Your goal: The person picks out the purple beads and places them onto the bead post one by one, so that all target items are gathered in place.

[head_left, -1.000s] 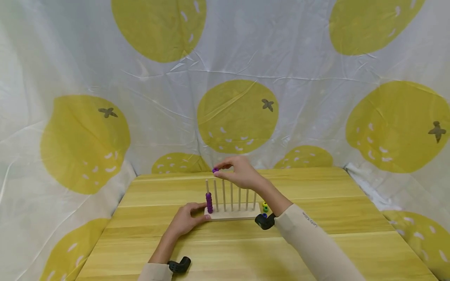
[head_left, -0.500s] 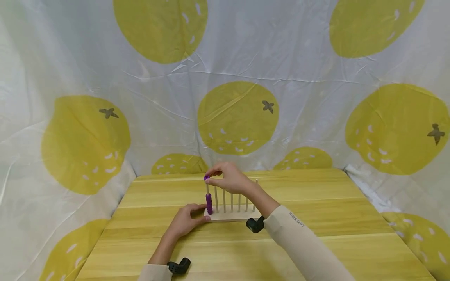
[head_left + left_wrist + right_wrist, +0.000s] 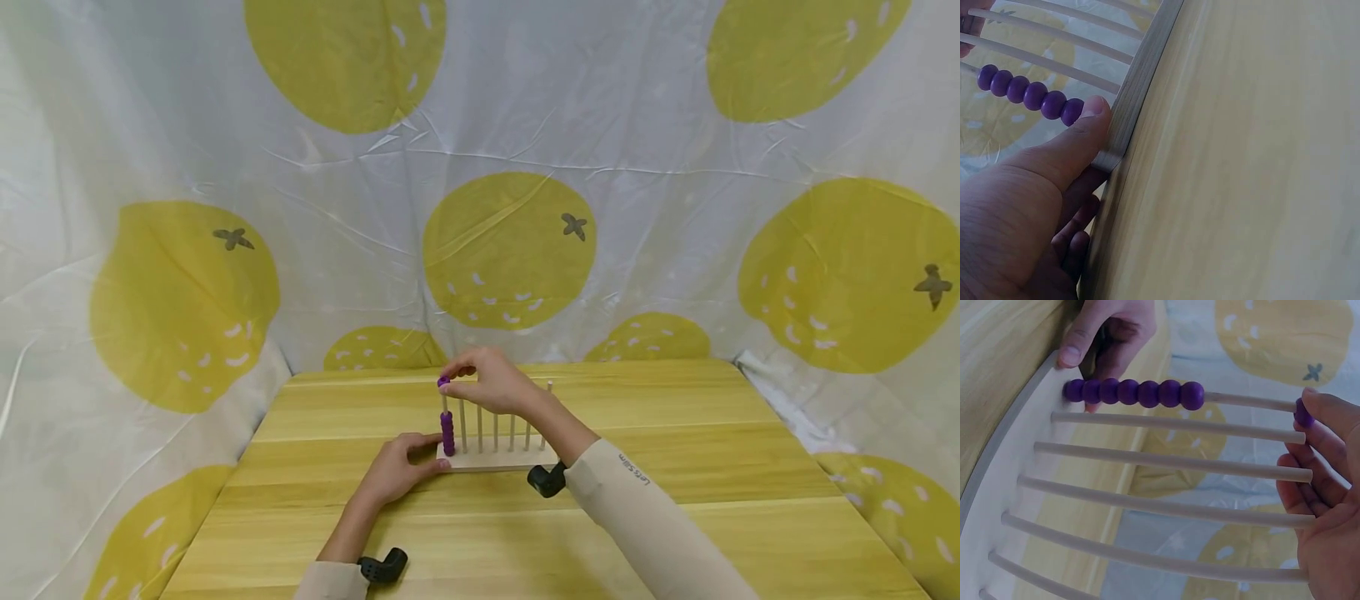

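Observation:
A wooden bead frame with a pale base [image 3: 498,460] and a row of upright rods stands on the table. Several purple beads [image 3: 1129,392] are stacked on its leftmost rod. My right hand [image 3: 491,382] pinches one more purple bead [image 3: 1302,414] between thumb and fingers, at the tip of that same rod. Below the held bead, a length of bare rod [image 3: 1250,401] shows above the stack. My left hand [image 3: 397,471] grips the left end of the base, its thumb [image 3: 1094,112] on top beside the lowest bead.
The other rods [image 3: 1172,465] carry no beads where they show. The wooden table [image 3: 300,500] stretches around the frame, and a lemon-print cloth [image 3: 510,250] hangs behind it. My right forearm [image 3: 558,425] crosses the frame's right end.
My right hand has carried the purple bead left and down onto the leftmost rod's tip. Small yellow, green and blue beads at the right end are now hidden by my arm. The left hand stays put.

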{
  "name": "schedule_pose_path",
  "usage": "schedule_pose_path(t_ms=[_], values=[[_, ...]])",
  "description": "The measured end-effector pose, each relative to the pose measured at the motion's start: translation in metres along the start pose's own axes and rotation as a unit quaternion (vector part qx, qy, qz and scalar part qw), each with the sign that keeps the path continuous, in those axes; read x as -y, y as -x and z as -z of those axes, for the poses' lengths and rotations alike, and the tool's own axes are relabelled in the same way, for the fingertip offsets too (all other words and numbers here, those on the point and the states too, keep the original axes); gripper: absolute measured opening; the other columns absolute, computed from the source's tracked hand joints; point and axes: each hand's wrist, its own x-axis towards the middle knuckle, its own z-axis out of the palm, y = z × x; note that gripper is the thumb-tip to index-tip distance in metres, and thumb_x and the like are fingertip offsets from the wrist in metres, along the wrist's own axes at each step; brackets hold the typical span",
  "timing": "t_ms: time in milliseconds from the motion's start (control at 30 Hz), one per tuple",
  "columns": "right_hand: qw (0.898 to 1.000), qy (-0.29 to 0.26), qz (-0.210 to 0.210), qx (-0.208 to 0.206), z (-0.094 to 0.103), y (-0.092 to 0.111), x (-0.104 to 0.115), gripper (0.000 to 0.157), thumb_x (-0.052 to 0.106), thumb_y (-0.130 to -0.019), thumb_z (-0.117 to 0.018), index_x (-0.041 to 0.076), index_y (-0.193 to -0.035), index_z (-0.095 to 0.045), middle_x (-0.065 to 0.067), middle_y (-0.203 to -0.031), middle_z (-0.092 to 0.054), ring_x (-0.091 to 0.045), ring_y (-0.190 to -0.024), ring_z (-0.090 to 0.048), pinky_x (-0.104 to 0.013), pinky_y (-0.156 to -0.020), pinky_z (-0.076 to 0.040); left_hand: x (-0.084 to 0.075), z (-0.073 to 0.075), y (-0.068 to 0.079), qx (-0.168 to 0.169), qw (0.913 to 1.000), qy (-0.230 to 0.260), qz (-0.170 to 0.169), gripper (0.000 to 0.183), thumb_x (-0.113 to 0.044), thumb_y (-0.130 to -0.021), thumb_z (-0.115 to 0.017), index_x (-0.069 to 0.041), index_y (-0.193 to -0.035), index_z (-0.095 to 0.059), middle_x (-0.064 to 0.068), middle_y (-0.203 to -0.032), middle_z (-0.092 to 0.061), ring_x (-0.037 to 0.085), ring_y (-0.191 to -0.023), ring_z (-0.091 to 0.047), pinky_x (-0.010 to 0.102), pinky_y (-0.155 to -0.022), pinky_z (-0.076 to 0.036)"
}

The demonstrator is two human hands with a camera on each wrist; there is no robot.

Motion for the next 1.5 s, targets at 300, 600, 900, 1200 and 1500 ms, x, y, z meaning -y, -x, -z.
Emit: schedule_pose_path(t_ms=[300,600,900,1200,1500], values=[[1.000,0.000,0.008,0.006,0.002,0.003,0.000,0.026,0.028,-0.097,-0.074,0.010,-0.116,-0.078,-0.003,-0.110,-0.075,-0.023,-0.110,-0.066,-0.041,-0.103,-0.054,-0.003,0.000,0.000,0.002,1.0000,0.004,0.000,0.052,-0.047,-0.085,-0.083,-0.023,-0.130,-0.073,0.002,-0.131,-0.072,0.033,-0.132,-0.059,0.059,-0.114,-0.043],[1.000,0.017,-0.001,0.004,0.005,0.007,0.001,0.029,0.031,-0.098,-0.073,0.012,-0.120,-0.076,-0.002,-0.115,-0.074,-0.018,-0.111,-0.066,-0.035,-0.103,-0.053,-0.003,-0.001,0.001,0.004,1.0000,0.004,-0.001,0.052,-0.049,-0.086,-0.082,-0.024,-0.131,-0.073,0.001,-0.132,-0.071,0.033,-0.133,-0.058,0.060,-0.114,-0.042],[1.000,0.005,-0.004,-0.001,0.016,0.017,0.000,0.032,0.034,-0.100,-0.070,0.012,-0.123,-0.074,-0.006,-0.122,-0.073,-0.025,-0.116,-0.066,-0.040,-0.106,-0.051,-0.001,0.000,-0.001,0.004,1.0000,0.005,-0.002,0.053,-0.048,-0.084,-0.083,-0.025,-0.130,-0.073,0.001,-0.131,-0.072,0.033,-0.133,-0.059,0.059,-0.115,-0.042],[0.999,0.020,-0.022,-0.037,0.035,0.043,-0.013,0.032,0.039,-0.100,-0.069,0.018,-0.124,-0.073,-0.002,-0.122,-0.073,-0.021,-0.115,-0.065,-0.045,-0.104,-0.052,-0.001,0.000,-0.003,0.003,1.0000,0.007,-0.001,0.055,-0.048,-0.083,-0.084,-0.023,-0.131,-0.073,0.003,-0.132,-0.071,0.034,-0.133,-0.058,0.058,-0.115,-0.042],[0.996,0.017,-0.051,-0.066,0.062,0.081,-0.038,0.033,0.043,-0.102,-0.064,0.022,-0.126,-0.072,-0.001,-0.128,-0.069,-0.024,-0.120,-0.062,-0.053,-0.104,-0.051,0.004,0.008,-0.004,0.031,0.9983,0.042,0.025,0.062,-0.052,-0.083,-0.084,-0.029,-0.139,-0.066,0.000,-0.145,-0.063,0.033,-0.144,-0.048,0.058,-0.120,-0.035]])
